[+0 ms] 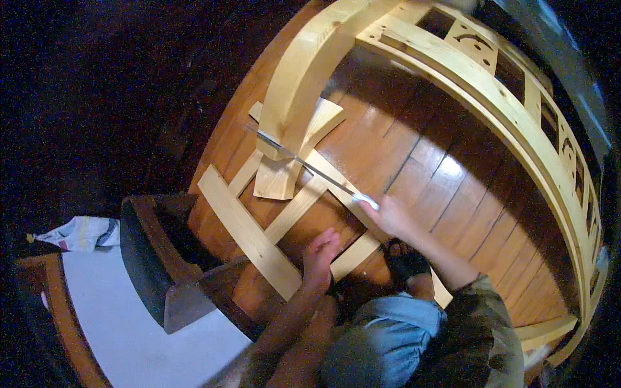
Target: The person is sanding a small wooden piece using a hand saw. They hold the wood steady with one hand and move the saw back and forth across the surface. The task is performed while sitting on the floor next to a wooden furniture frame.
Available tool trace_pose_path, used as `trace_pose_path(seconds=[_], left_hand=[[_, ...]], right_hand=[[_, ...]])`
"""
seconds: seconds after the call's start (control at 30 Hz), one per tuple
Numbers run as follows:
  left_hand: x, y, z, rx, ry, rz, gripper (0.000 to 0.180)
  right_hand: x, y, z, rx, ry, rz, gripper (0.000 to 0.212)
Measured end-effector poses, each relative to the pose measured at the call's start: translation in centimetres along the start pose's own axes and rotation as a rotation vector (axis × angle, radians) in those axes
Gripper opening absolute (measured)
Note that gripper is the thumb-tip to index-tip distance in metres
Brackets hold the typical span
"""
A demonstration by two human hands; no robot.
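The right hand (390, 216) held a long, thin tool (328, 176) by its whitish handle, the fingers closed around it. The tool slanted up and to the left, its far part passing over the lower end of a thick pale wooden post (301, 71); whether it touched the wood could not be told. The left hand (319, 255) was raised with nothing visible in it, its fingers extended and close together, near a ladder-like frame of wooden slats (249, 233) lying on the plank floor (394, 155). To the right curved a long wooden panel (482, 77) with cut-outs, joined visually to the post at the top. At lower left, a dark box-like piece (145, 258) stood beside a white surface (142, 336), with a crumpled patterned cloth (87, 233) at its far edge.
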State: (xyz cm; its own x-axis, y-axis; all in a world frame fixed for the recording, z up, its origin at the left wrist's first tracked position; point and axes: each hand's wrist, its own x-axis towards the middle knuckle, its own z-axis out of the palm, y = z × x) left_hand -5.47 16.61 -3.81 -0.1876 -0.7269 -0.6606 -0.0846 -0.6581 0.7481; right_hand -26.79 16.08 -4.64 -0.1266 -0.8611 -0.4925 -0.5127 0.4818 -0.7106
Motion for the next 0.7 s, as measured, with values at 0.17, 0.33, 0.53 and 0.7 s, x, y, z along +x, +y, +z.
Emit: trace_pose_path(seconds=[0.17, 0.33, 0.53, 0.7], left_hand=[[1.9, -2.1, 0.7, 0.023, -0.046, 0.155, 0.022], [0.6, 1.0, 1.4, 0.057, 0.023, 0.226, 0.030], [0.3, 0.7, -0.4, 0.205, 0.086, 0.422, 0.032], [1.5, -0.2, 0.7, 0.037, 0.047, 0.277, 0.030]], right_hand=[[7.5, -4.5, 2.0, 0.138, 0.173, -0.212, 0.052], [3.2, 0.7, 2.5, 0.227, 0.080, -0.100, 0.048], [-2.4, 2.0, 0.2, 0.034, -0.034, 0.032, 0.046], [7.7, -5.0, 2.5, 0.146, 0.250, -0.226, 0.058]])
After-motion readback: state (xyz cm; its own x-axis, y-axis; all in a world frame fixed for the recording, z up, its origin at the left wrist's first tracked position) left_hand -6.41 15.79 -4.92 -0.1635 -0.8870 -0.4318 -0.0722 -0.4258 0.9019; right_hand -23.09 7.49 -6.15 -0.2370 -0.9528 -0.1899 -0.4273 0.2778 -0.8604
